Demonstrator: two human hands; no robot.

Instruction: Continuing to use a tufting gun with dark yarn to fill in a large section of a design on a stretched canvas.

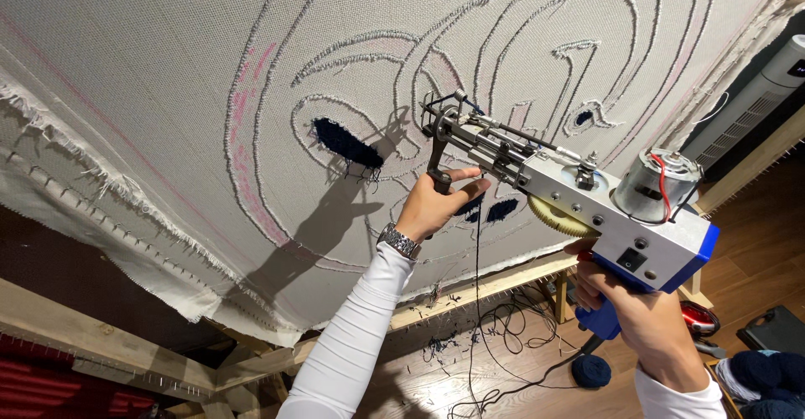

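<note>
Here the left hand is closed around the black front handle of a tufting gun, fingers curled over it and the thumb pointing toward the gun's body. A metal wristwatch sits on that wrist above a white sleeve. The right hand is wrapped tight around the blue rear grip, below and behind the left hand's hold. The gun runs between the two grips: its silver body, yellow gear and round motor sit just above the right hand, while the needle end rises just above the left hand and meets the stretched pale cloth. That cloth carries looping outlines in white yarn, with a dark blue tufted patch to the left of the front grip and smaller ones just beside the left hand's knuckles. A dark yarn strand hangs down between the two arms toward the wooden floor. A blue yarn ball lies below the right hand. The wooden frame holds the cloth's lower edge.
</note>
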